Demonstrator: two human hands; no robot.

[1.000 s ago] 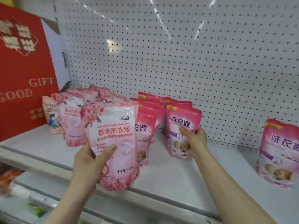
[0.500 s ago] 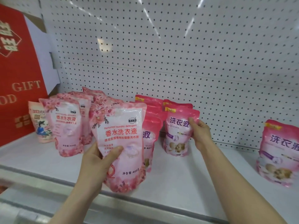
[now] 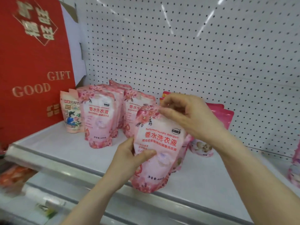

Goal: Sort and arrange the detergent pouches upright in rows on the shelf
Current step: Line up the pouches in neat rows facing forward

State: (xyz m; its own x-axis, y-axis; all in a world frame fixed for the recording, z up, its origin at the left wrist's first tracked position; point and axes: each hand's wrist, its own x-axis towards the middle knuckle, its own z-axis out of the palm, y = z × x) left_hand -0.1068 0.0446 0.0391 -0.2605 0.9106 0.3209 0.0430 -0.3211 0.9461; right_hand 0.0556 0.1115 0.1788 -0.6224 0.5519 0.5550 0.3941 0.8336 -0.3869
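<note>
A white shelf (image 3: 68,153) with a pegboard (image 3: 194,54) back. Floral pouches (image 3: 99,117) stand at ten o'clock by a red gift box (image 3: 32,62), with bare shelf at eight and four. The left hand (image 3: 129,158) grips the floral detergent pouch (image 3: 162,143) over the front edge. The right hand (image 3: 186,114) pinches its top, half hiding what seem deep-pink pouches (image 3: 222,116) at two.

Bare shelf (image 3: 65,148) is lying open along the front edge at left and toward the right end. The red gift box (image 3: 32,62) is walling off the left end. Pale pink pouches (image 3: 99,120) and darker pouches (image 3: 224,114) are crowding the back, the held pouch (image 3: 159,151) is blocking the middle, and what seems a lone pouch (image 3: 294,169) is standing at the right edge.
</note>
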